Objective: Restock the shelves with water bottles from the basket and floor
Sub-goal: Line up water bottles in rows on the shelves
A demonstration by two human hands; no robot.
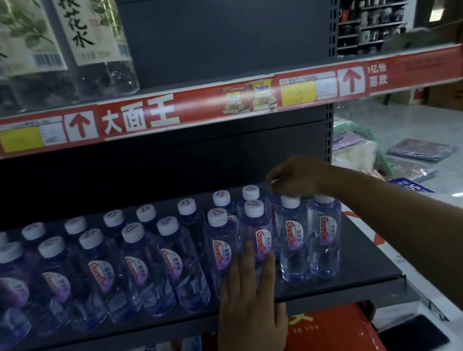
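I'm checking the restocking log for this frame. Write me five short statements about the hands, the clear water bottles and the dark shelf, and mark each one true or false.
1. The left hand presses flat against the front-row clear plastic water bottles with white caps. True.
2. The right hand hangs idle below the dark metal shelf. False: it reaches over the back row and pinches a bottle top.
3. The bottles stand upright in rows. True.
4. The bottle caps are red. False: they are white.
5. The red price strip runs above the water bottles. True.
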